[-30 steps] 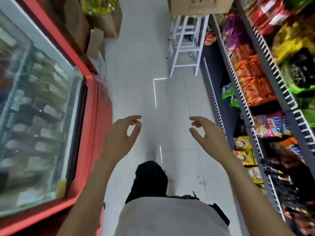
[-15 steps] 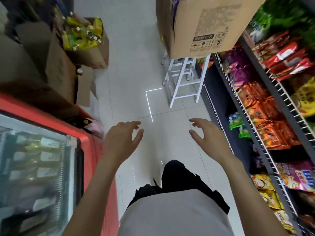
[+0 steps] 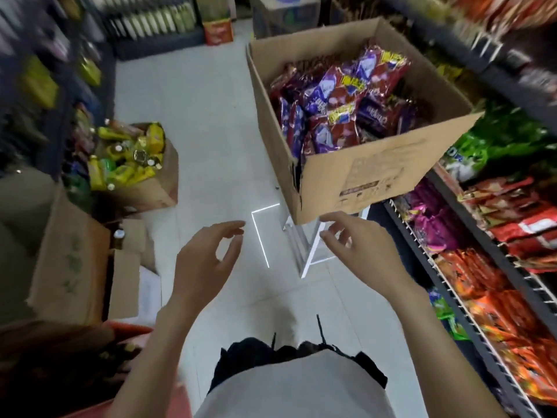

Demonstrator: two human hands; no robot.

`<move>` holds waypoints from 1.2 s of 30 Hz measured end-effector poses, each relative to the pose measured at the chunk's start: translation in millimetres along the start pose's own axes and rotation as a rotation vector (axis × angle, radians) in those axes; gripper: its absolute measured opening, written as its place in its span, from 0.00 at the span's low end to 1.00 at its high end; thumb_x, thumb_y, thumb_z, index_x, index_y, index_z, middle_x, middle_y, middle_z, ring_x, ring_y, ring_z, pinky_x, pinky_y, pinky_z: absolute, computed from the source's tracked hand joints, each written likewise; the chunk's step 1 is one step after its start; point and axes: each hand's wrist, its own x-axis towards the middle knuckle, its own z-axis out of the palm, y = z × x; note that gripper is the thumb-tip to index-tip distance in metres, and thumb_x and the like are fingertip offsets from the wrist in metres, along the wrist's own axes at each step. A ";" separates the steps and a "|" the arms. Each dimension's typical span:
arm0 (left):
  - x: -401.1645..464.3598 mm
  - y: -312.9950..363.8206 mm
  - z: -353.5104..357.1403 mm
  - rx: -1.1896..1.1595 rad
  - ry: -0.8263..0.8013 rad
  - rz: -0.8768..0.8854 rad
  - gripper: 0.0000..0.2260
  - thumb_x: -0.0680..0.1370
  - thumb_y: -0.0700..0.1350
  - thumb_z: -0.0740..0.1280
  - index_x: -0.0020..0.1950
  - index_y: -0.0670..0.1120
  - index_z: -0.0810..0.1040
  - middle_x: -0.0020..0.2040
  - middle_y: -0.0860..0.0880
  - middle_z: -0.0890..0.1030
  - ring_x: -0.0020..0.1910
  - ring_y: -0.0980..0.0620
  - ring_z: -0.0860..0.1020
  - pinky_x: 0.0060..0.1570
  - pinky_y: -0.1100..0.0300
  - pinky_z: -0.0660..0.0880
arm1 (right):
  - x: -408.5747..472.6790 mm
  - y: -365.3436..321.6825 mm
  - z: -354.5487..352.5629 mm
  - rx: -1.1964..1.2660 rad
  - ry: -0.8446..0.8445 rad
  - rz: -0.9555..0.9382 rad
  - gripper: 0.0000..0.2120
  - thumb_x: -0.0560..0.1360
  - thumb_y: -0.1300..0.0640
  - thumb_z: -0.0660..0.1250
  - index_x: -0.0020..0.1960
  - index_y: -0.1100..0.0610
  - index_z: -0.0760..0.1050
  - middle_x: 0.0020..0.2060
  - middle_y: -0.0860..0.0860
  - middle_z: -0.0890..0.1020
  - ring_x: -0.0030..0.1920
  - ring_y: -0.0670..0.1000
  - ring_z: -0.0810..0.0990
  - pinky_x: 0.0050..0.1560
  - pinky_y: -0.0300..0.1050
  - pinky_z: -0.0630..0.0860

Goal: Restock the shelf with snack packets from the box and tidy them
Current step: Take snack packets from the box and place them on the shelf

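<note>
Snack packets [image 3: 340, 98], purple and dark red, are heaped loosely inside an open cardboard box [image 3: 370, 173] seen at one o'clock in the head view. That box is propped on a white stool [image 3: 310, 251], of which only part of the frame is seen beneath its near corner. The shelf [image 3: 470, 285] runs along the three to five o'clock side, its wire-fronted tiers filled with orange, red, purple and green packets. Both hands are raised over the pale floor, empty. The left hand [image 3: 208, 260] is held at about eleven o'clock of the person's body, fingers loosely curled and apart, nothing gripped. The right hand [image 3: 361, 251] is placed just below the box's near bottom corner, fingers relaxed and spread; contact with the cardboard cannot be judged. At nine o'clock a second carton [image 3: 150, 188] of yellow-labelled bottles is set on the floor, with flattened cardboard [image 3: 69, 263] nearer the viewer.
</note>
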 end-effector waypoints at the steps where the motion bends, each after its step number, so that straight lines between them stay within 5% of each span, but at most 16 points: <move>1: 28.0 -2.2 -4.3 -0.008 0.023 0.026 0.15 0.77 0.55 0.59 0.59 0.54 0.78 0.49 0.60 0.81 0.50 0.61 0.78 0.49 0.60 0.75 | 22.9 -3.2 -9.8 0.013 0.059 -0.030 0.09 0.77 0.51 0.65 0.56 0.47 0.77 0.36 0.37 0.77 0.35 0.42 0.77 0.39 0.44 0.73; 7: 191.9 -11.8 -10.2 0.024 0.007 0.251 0.14 0.79 0.52 0.60 0.59 0.49 0.79 0.51 0.55 0.82 0.50 0.57 0.78 0.49 0.64 0.71 | 154.9 -4.7 -44.2 -0.027 0.305 -0.115 0.08 0.77 0.54 0.65 0.56 0.53 0.78 0.41 0.44 0.80 0.37 0.46 0.77 0.39 0.47 0.75; 14: 351.5 -48.0 26.9 0.025 -0.243 0.484 0.15 0.77 0.53 0.59 0.59 0.50 0.79 0.53 0.57 0.81 0.53 0.57 0.76 0.52 0.65 0.72 | 272.4 22.2 -26.9 -0.228 0.298 0.053 0.14 0.77 0.52 0.66 0.62 0.53 0.75 0.56 0.49 0.79 0.57 0.52 0.75 0.53 0.43 0.69; 22: 506.0 -72.0 63.5 0.053 -0.625 0.671 0.16 0.77 0.52 0.65 0.65 0.52 0.75 0.59 0.56 0.78 0.58 0.56 0.74 0.56 0.61 0.71 | 360.4 25.7 -15.1 -0.347 0.254 0.282 0.20 0.74 0.56 0.69 0.65 0.58 0.73 0.60 0.58 0.76 0.59 0.62 0.73 0.60 0.56 0.70; 25: 542.8 -68.5 81.9 0.047 -0.696 0.715 0.19 0.76 0.51 0.68 0.67 0.52 0.73 0.60 0.53 0.77 0.59 0.54 0.73 0.56 0.55 0.73 | 377.4 30.7 -18.2 -0.357 0.239 0.402 0.26 0.74 0.54 0.68 0.70 0.56 0.68 0.67 0.59 0.70 0.66 0.62 0.67 0.64 0.58 0.67; 30: 587.8 -63.4 117.9 0.084 -0.778 0.827 0.22 0.76 0.52 0.68 0.69 0.53 0.70 0.64 0.52 0.74 0.61 0.54 0.72 0.53 0.62 0.68 | 392.6 50.6 -25.2 -0.377 0.170 0.506 0.36 0.75 0.46 0.66 0.77 0.50 0.54 0.75 0.56 0.56 0.74 0.59 0.54 0.72 0.55 0.56; 36: 614.9 -53.7 147.1 0.190 -0.923 0.845 0.28 0.76 0.54 0.67 0.74 0.54 0.61 0.70 0.50 0.69 0.65 0.52 0.69 0.61 0.54 0.71 | 411.5 67.4 -20.7 -0.408 0.016 0.620 0.45 0.72 0.34 0.63 0.78 0.48 0.40 0.77 0.55 0.48 0.76 0.60 0.45 0.74 0.62 0.47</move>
